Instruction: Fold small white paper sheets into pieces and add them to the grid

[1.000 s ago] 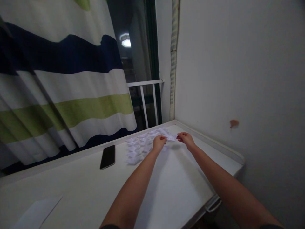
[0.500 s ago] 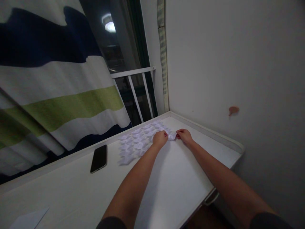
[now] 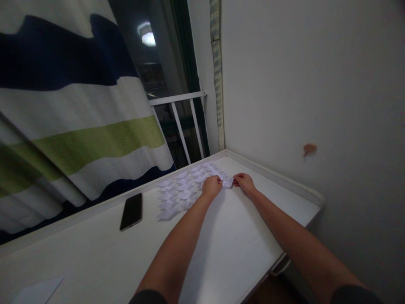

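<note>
White folded paper (image 3: 185, 190) with rows of raised, pointed folds lies on the white tabletop near its back edge. Whether it is one sheet or many small pieces I cannot tell. At its right front end, a small folded paper part (image 3: 227, 182) is between my two hands. My left hand (image 3: 211, 185) has its fingers closed at that part's left side, the fingertips partly hidden. From the right, my right hand (image 3: 244, 181) pinches the edge of the same part between thumb and fingers.
A dark phone (image 3: 131, 211) lies left of the folded paper. Flat white paper (image 3: 39, 291) is at the table's lower left. A raised rim (image 3: 275, 179) runs along the wall side. Behind stand a striped curtain (image 3: 85, 139) and a window railing (image 3: 177, 98); an orange hook (image 3: 309, 148) is on the wall.
The view has shifted very slightly. Both hands stay at the same paper part, with hardly any visible movement of the fingers.
</note>
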Demonstrator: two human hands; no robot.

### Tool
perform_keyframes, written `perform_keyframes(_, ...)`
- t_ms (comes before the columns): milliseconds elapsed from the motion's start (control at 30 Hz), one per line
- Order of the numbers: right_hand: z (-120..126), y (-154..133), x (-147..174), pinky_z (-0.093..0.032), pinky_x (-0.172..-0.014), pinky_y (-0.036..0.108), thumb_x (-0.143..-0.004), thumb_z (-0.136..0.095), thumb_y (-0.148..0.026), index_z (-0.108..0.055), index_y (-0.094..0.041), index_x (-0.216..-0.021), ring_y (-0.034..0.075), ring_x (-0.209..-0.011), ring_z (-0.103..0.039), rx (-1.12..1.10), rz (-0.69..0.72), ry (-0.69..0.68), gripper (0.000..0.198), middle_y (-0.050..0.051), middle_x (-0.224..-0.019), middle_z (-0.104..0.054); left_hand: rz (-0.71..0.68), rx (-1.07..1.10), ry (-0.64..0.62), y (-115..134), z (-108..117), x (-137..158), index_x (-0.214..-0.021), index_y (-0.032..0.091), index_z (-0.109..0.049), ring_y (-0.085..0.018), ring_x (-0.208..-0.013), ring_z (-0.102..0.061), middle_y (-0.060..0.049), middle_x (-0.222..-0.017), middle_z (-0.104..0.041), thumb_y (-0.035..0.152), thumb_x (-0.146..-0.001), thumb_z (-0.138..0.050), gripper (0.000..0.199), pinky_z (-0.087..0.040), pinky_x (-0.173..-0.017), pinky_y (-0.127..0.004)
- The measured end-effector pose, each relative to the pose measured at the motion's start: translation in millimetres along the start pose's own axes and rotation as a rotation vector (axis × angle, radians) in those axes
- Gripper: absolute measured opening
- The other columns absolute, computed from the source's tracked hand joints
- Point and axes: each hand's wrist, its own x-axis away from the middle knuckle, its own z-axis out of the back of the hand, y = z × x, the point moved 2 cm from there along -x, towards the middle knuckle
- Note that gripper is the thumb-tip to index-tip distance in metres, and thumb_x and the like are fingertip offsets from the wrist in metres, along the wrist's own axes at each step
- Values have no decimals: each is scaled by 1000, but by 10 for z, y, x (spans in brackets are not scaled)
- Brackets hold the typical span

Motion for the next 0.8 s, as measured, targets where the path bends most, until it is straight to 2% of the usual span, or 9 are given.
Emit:
perform_keyframes(233,50,-45,54,-40,-46,20,-63,-53,-17,-52,-16,-61,10,-43,-51,50,36,78,3,-3,-47,-54,27,49,39,-38,108,65,-84,18,-61,-16,-83,-55,-6,-87,-63,17,-71,-48,19,-39,-73,-25)
perform_keyframes(400,84,-273,166,-41,-61,23,-63,-50,-23,-53,-17,-60,13,-60,-54,190,277,283,7,1,-59,-59,12,101,139,-115,333,186,-80,17,-61,-15,-75,-55,-5,-82,-63,16,-72,-45,18,-39,-68,-24)
perform_keyframes(467,-12,-392,257,-41,-61,24,-64,-49,-26,-53,-17,-63,13,-61,-53,157,344,279,10,1,-61,-59,19,123,185,-177,466,280,-78,18,-60,-14,-72,-54,-4,-79,-63,16,-72,-44,18,-38,-66,-24)
perform_keyframes(600,-471,-603,586,-37,-47,20,-64,-48,-28,-50,-17,-65,10,-48,-48,-50,315,60,11,-3,-51,-53,50,192,254,-407,754,598,-77,18,-59,-12,-66,-52,-1,-73,-61,18,-72,-43,17,-36,-61,-22)
perform_keyframes(700,-969,-731,978,-33,-39,18,-63,-49,-28,-48,-18,-64,8,-39,-43,-173,272,-203,10,-6,-45,-47,117,219,308,-698,934,966,-67,17,-57,-11,-57,-49,0,-61,-56,28,-73,-42,19,-34,-56,-21)
perform_keyframes(800,-1474,-787,1414,-30,-35,17,-64,-48,-29,-47,-18,-62,6,-35,-40,-217,216,-403,11,-7,-43,-46,202,260,324,-1062,1042,1410,-60,17,-53,-11,-52,-46,2,-52,-50,32,-74,-39,26,-31,-52,-21)
